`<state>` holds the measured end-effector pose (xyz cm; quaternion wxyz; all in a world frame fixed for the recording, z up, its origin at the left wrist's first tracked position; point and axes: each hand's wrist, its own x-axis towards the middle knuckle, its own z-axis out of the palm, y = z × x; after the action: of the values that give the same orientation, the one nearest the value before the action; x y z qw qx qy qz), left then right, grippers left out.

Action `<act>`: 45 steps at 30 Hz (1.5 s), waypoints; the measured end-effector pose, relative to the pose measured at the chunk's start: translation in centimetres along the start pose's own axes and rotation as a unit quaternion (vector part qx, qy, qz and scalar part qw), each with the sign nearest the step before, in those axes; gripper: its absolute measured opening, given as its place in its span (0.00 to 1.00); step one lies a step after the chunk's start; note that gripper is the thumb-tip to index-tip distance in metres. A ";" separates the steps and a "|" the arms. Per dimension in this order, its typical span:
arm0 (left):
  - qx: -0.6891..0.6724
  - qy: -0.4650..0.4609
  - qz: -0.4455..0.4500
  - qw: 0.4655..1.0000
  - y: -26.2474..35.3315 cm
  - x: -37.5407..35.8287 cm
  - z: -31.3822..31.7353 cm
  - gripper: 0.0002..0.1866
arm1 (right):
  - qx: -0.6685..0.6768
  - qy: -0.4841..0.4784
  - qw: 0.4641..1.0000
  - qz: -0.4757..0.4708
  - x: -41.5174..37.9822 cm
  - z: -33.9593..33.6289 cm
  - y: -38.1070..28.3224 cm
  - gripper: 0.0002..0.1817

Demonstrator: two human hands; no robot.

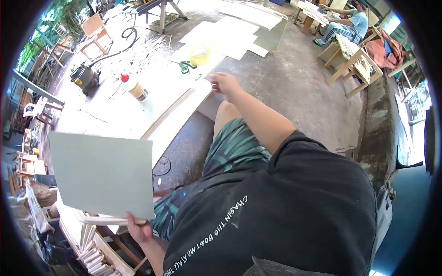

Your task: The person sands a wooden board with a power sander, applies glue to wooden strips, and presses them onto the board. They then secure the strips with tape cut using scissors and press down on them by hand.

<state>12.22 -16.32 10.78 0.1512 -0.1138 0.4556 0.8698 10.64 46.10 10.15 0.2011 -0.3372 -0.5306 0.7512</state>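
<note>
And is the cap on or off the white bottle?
On: the red cap sits on the end of the white bottle; how tightly, I cannot tell.

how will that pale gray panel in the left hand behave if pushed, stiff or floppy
The pale gray panel seems stiff: it shows no obvious sag, with the left hand at its lower edge. Its plain, smooth-looking face might be slippery, and its sharp corners could chip if knocked.

A white worktable [165,92] carries a white bottle [135,89] with a red cap, green-handled scissors [185,64] and, just beside them, a yellowish roll of tape [199,57]. On the grey floor [308,87] are pale boards [237,30], a dark vacuum cleaner [85,77] and a wooden chair [95,33].
</note>
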 end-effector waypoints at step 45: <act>0.007 0.312 0.233 0.921 11.5 20.9 -4.6 0.11 | 0.178 0.047 0.960 -0.211 -1.0 -2.1 -14.8 0.19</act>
<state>-11.10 -23.01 9.87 -0.2045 -0.2686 0.4996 0.7977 11.95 52.10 23.80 0.4367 -0.2110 -0.4374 0.7573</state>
